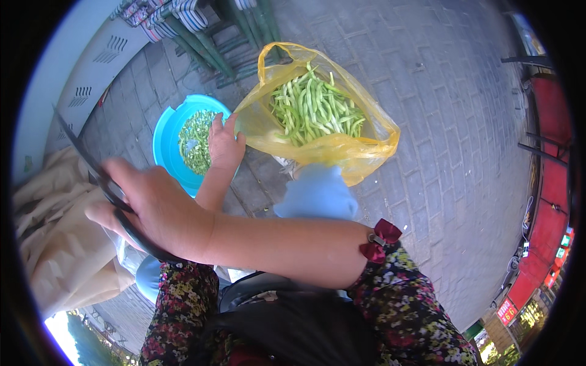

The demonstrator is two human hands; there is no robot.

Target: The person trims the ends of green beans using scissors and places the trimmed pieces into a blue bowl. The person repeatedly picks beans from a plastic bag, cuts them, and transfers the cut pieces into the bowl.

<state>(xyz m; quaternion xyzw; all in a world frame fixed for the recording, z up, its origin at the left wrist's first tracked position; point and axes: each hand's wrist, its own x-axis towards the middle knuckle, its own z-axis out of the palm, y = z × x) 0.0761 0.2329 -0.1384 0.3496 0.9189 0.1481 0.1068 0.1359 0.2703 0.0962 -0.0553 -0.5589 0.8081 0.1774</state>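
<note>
My right arm reaches across in front of me to the left. My right hand (160, 206) grips a pair of scissors (84, 153) with dark handles, its blade pointing up and left. Past it, my left hand (226, 146) has its fingers apart at the right rim of a bright blue plastic basin (165, 137), close to the edge of a yellow plastic bag (316, 148). In the basin lie small cut green pieces (194, 158). Long green bean pods (316, 107) fill the wide-mouthed bag. My left fingertips partly overlap the basin's contents.
Green-framed folding stools (201, 41) with striped seats stand beyond the basin, beside a white vented panel (82, 87). A blurred light-blue object (316, 194) sits below the bag. Beige sheeting (73, 238) lies at left. Grey brick paving (435, 137) spans the ground; red panels (551, 183) line the right.
</note>
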